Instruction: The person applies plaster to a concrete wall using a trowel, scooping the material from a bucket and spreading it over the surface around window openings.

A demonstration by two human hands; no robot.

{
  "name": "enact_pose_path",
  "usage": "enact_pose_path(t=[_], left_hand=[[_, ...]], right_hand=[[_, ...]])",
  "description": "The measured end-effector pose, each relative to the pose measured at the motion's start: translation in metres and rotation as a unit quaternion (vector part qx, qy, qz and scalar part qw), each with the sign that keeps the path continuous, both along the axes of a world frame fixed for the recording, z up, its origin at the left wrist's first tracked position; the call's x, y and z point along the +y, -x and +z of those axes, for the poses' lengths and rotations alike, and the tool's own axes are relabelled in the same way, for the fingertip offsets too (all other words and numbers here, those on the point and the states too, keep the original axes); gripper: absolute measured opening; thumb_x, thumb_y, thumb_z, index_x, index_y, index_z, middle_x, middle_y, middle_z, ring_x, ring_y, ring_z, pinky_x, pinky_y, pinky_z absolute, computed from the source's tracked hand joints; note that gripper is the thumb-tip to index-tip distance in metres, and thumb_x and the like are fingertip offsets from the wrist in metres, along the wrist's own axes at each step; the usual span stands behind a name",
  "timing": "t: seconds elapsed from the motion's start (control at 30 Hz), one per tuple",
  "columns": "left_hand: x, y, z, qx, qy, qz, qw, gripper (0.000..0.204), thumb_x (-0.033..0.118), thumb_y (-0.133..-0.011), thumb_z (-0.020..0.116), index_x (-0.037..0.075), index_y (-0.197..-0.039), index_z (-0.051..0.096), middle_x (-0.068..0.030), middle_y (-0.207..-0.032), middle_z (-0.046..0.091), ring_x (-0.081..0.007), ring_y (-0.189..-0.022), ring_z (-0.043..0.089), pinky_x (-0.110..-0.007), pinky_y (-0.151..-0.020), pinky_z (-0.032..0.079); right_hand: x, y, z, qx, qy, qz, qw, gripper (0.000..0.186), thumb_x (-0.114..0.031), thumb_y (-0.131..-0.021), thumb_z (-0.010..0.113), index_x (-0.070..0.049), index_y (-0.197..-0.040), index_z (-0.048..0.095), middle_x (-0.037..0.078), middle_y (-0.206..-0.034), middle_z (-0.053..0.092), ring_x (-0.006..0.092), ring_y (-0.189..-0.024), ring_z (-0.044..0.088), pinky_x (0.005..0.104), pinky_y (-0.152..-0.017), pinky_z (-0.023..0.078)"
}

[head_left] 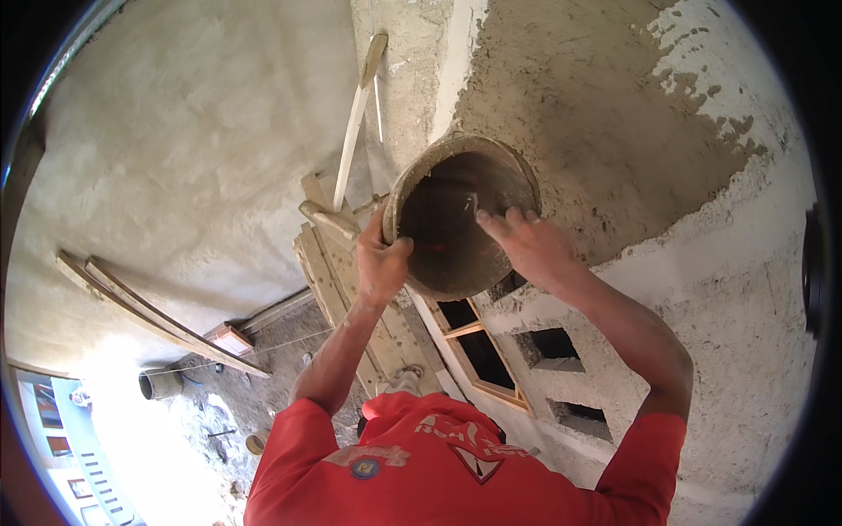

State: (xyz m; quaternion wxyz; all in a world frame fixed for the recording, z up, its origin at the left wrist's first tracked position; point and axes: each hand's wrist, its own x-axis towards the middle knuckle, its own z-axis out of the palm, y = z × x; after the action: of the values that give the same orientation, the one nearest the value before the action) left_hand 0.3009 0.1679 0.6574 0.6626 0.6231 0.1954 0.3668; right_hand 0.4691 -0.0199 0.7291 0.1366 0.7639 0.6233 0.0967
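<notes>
A round, mortar-smeared bucket (524,167) is raised in front of me, its mouth turned toward me and its inside dark. My left hand (383,266) is closed on the bucket's left rim, thumb over the edge. At the right side of the mouth, my right hand (532,248) has its fingers bent across the opening. A thin pale piece (474,203) shows just beyond those fingertips; whatever the hand holds is mostly hidden. Behind the bucket, wet grey-brown plaster (605,123) covers part of the wall.
Wooden scaffold planks (386,346) run below the bucket. A long wooden strip (355,131) leans on the wall. To the right are a wood-framed opening (478,351) and hollow blocks (554,349). Two boards (162,316) and another bucket (161,383) lie at left.
</notes>
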Motion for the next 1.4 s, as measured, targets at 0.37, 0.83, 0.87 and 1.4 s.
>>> enact_pose_path(t=[0.37,0.83,0.87,1.4], left_hand=[[-0.003,0.002,-0.006,0.007,-0.022,0.009,1.0,0.067,-0.009,-0.076,0.051,-0.002,-0.143,0.053,-0.0127,-0.126,0.067,-0.017,-0.119,0.06,-0.028,-0.104,0.044],[-0.024,-0.014,-0.019,0.017,-0.116,0.084,0.99,0.07,-0.01,-0.075,0.052,-0.007,-0.145,0.048,-0.0227,-0.142,0.057,-0.0285,-0.135,0.053,-0.036,-0.114,0.038],[-0.025,-0.018,-0.022,-0.004,-0.091,0.082,0.992,0.07,-0.01,-0.074,0.052,-0.007,-0.144,0.048,-0.0234,-0.143,0.056,-0.03,-0.136,0.052,-0.037,-0.114,0.037],[-0.035,-0.029,-0.028,-0.042,-0.129,0.114,0.984,0.068,-0.01,-0.074,0.053,-0.005,-0.142,0.051,-0.0269,-0.151,0.047,-0.037,-0.143,0.045,-0.041,-0.117,0.035]], right_hand=[[-0.012,0.006,0.014,-0.056,0.062,-0.062,0.995,0.055,-0.013,-0.094,0.057,-0.011,-0.148,0.048,0.024,-0.119,0.064,0.0298,-0.086,0.073,0.0373,-0.067,0.06],[-0.006,0.018,0.0,0.018,0.059,-0.166,0.984,0.066,-0.01,-0.094,0.053,-0.009,-0.157,0.033,0.024,-0.114,0.061,0.0325,-0.084,0.072,0.0375,-0.064,0.06],[-0.006,0.027,-0.009,0.012,0.069,-0.167,0.983,0.066,-0.01,-0.094,0.052,-0.008,-0.157,0.032,0.024,-0.114,0.062,0.0327,-0.084,0.072,0.0376,-0.065,0.06],[-0.006,0.04,-0.007,0.102,0.074,-0.168,0.978,0.067,-0.006,-0.088,0.057,0.003,-0.151,0.036,0.024,-0.099,0.068,0.0322,-0.082,0.074,0.0376,-0.066,0.06]])
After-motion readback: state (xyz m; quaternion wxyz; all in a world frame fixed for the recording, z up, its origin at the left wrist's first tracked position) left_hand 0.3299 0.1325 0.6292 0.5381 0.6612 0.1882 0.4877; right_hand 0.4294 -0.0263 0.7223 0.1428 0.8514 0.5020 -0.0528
